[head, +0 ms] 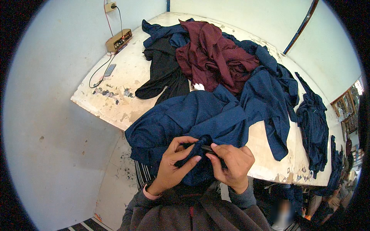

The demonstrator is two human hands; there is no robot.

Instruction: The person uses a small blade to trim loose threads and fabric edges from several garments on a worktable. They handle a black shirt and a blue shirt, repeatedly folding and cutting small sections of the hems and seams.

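Note:
A navy blue cloth garment (185,115) hangs over the table's near edge and down in front of me. My left hand (179,163) pinches a bunched fold of it (199,147) between thumb and fingers. Close on the other side of that fold, my right hand (232,164) grips a small pointed metal tool (207,148). Only its narrow tip shows, against the fold; my fingers hide the rest, so its exact kind is unclear. A pink band (151,194) circles my left wrist.
On the worn white table (115,106), a maroon garment (214,55) and a black garment (162,69) lie heaped behind the navy one. A remote control (110,70) and a corded radio-like box (119,40) sit left. Another dark garment (312,135) lies right. A person (283,215) is lower right.

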